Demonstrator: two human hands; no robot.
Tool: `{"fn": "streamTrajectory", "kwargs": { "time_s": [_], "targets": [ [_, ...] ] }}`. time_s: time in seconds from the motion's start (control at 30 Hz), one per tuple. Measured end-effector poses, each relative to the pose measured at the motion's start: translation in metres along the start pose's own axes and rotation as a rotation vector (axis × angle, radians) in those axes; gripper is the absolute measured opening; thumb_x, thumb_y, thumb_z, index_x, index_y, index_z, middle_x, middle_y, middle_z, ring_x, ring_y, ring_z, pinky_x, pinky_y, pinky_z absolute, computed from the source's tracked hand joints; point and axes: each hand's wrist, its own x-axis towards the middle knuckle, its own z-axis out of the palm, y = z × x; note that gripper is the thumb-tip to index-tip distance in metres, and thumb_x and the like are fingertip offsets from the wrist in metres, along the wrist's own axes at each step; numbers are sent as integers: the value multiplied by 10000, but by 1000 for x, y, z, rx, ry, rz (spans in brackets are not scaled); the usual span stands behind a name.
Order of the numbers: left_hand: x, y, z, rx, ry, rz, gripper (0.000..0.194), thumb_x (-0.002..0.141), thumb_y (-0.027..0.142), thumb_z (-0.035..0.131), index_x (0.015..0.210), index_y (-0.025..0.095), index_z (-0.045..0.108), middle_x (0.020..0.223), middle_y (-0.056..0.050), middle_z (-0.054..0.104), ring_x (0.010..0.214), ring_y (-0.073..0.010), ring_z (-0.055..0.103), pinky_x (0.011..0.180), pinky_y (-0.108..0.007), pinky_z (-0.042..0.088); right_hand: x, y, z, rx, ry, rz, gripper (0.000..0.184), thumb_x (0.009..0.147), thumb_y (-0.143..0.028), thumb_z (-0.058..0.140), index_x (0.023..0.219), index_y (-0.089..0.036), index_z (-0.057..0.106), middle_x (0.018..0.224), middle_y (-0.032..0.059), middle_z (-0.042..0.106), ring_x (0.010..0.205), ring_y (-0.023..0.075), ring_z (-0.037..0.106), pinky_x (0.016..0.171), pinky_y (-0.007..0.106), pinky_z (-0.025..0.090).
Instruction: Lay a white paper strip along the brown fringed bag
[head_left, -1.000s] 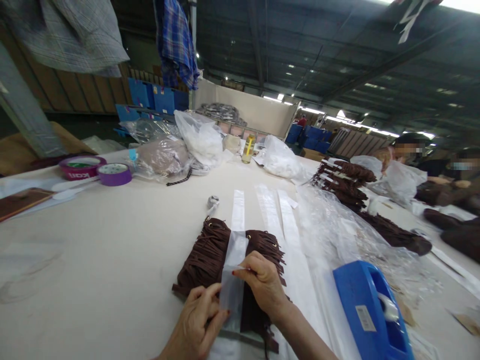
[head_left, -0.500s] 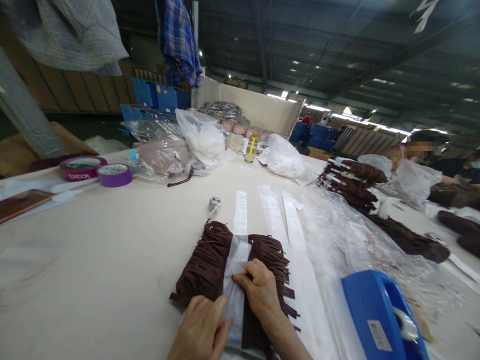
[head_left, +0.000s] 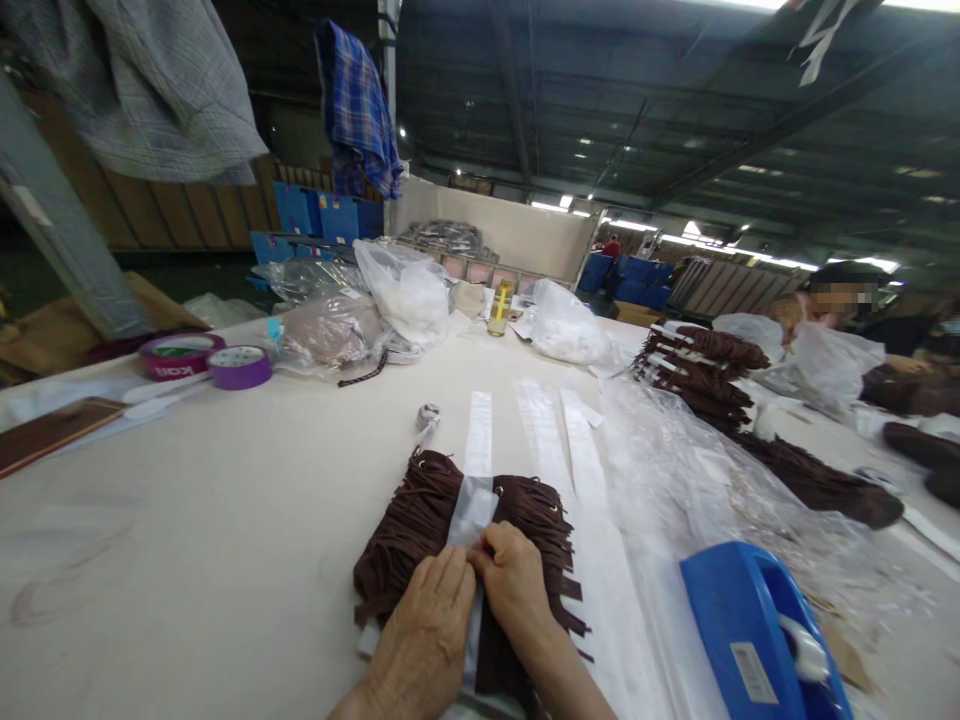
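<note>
The brown bundle (head_left: 409,520) lies on the tabletop (head_left: 247,550) right in front of the person, under both hands, its two fringed halves either side of a pale band (head_left: 469,505). Set square to the body like this, it seems to let both arms reach the band at an even angle.

The left hand (head_left: 427,630) is laid across the near part of the bundle, fingers together and nearly straight, probably to press it down against sliding; its fingertips are partly hidden, so whether they also grip the band cannot be told. The right hand (head_left: 514,575) has a narrow grip, thumb and forefinger closed on the band beside the left fingertips. Working so close together, the hands can likely hold the band flat with one and draw it snug with the other.

White strips (head_left: 538,420) lie lengthwise just to the right, probably spread that way so that each can be lifted singly. The blue dispenser (head_left: 720,600) stands on the same side, presumably within easy reach of the right hand. The tape rolls (head_left: 240,367) sit well off at the far left, where they leave the elbows room, and the fringed stack (head_left: 694,365) is at the far right, near a co-worker
</note>
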Motion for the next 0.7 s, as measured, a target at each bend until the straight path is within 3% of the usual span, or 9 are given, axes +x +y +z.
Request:
{"fn": "streamTrajectory", "kwargs": {
  "time_s": [0.23, 0.43, 0.53, 0.63, 0.7],
  "targets": [
    [-2, 1, -1, -23, -194, -52, 509, 702, 8, 345, 1185, 62, 497, 1243, -143, 530, 1143, -237, 484, 937, -359, 390, 1, -2, -1, 72, 31, 39, 161, 691, -63, 624, 583, -162, 557, 641, 9, 578, 629, 146, 515, 596, 235, 302],
    [11, 1, -12, -9, -326, -37, 525, 720, 10, 351, 1228, 39, 481, 1293, -165, 477, 1150, -260, 488, 896, -378, 442, 0, -5, -8, 252, 56, 45, 95, 723, -114, 547, 805, -161, 543, 666, -8, 586, 619, 140, 553, 610, 230, 397],
    [13, -1, -15, -43, -372, -39, 528, 736, 8, 351, 1242, 80, 481, 1321, -140, 453, 1165, -245, 478, 898, -368, 441, -22, 6, -42, 361, 131, 32, 201, 776, -253, 530, 956, -162, 536, 840, 31, 617, 702, 140, 575, 650, 233, 444],
    [7, -4, -13, -51, -289, -5, 526, 733, 5, 328, 1215, 96, 519, 1301, -134, 477, 1158, -222, 488, 877, -340, 440, -61, 38, -105, 284, 414, 38, 273, 780, -408, 532, 926, -182, 581, 852, 43, 606, 735, 166, 545, 679, 271, 436],
    [0, -7, -6, -59, -178, 31, 492, 760, 42, 314, 1183, 111, 554, 1275, -122, 508, 1133, -219, 509, 850, -337, 441, -89, 67, -150, 135, 597, 143, 313, 752, -470, 533, 875, -191, 607, 869, 57, 603, 782, 192, 531, 735, 307, 414]
  ]
}}
